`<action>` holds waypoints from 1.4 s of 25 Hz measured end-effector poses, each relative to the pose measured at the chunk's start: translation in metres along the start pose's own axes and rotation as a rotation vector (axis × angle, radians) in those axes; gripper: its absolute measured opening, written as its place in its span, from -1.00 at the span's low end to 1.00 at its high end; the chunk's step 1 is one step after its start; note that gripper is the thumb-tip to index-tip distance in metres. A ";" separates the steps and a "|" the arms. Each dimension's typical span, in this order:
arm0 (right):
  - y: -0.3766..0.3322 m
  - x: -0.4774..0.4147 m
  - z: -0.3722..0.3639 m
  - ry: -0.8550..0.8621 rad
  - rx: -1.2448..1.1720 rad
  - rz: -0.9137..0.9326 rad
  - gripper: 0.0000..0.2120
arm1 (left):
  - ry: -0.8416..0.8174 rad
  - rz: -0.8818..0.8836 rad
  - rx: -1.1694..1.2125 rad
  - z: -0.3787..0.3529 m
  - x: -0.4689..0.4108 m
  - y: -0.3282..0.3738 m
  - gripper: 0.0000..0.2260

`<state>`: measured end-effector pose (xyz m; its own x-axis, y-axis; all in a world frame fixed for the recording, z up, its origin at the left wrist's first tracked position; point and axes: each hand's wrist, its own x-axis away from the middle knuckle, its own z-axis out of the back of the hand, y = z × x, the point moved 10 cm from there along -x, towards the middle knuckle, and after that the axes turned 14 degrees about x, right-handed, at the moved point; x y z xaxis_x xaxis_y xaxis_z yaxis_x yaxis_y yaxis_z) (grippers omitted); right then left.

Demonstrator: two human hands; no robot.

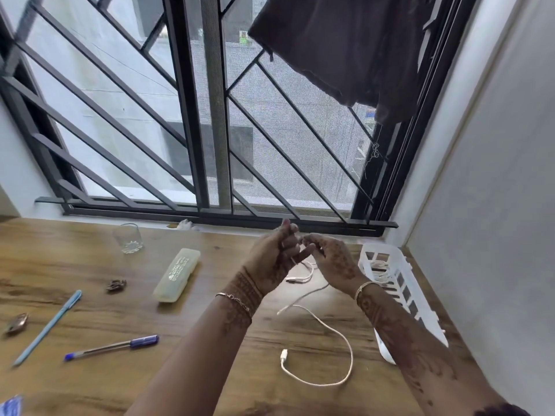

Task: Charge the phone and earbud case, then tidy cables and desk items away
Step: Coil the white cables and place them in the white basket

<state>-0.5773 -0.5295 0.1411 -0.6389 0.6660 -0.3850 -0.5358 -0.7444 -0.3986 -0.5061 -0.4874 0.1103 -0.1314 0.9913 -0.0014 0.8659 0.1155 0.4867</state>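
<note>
On the far left of the wooden desk [90, 382] lies a small metal clip [15, 324], then a light blue pen [48, 327] lying diagonally. A blue-capped pen [112, 346] lies just right of it, nearly flat across. Behind them sit a small brown thing [116, 285], too blurred to name, and an upright clear glass [128, 238] near the window grille [192, 115]. Next comes a yellowish case [177, 274], closed and lying at a slant.

At centre my left hand [273, 256] is raised above the desk with fingers curled, and a white strand crosses one finger. My right hand [333, 259] is right beside it, fingertips almost touching the left's, thumb and fingers pinching the same strand. So both hands grip the white cable [336, 334] at its upper end, though the exact hold is blurred.

The cable hangs from the hands down to the desk, below and between my wrists. It is thin, white and slack. A short branch with small connectors lies just under the hands, and a long loop curves right and back to a flat plug near my left forearm.

A white basket [420, 307] with slotted sides stands right of my right hand by the wall, with more white cord coiled inside it. A dark cloth [345, 46] hangs on the grille at top right.
</note>
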 end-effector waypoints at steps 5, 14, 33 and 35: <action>-0.010 0.018 -0.029 -0.197 0.069 -0.023 -0.77 | 0.104 -0.151 0.065 0.016 -0.014 0.013 -0.73; -0.020 0.022 -0.016 -0.513 -0.057 -0.123 -0.86 | 0.069 -0.248 -0.691 0.010 -0.009 0.017 -0.72; 0.007 0.002 -0.023 -0.041 -0.081 -0.304 -0.74 | 0.033 -0.019 0.136 0.002 -0.011 0.011 -0.68; -0.001 0.004 -0.029 -0.086 -0.027 -0.287 -0.76 | 0.093 -0.082 0.126 0.007 -0.018 0.019 -0.69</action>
<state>-0.5632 -0.5245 0.1159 -0.5082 0.8418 -0.1818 -0.6870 -0.5236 -0.5039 -0.4843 -0.5026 0.1133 -0.2435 0.9687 0.0474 0.9033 0.2087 0.3749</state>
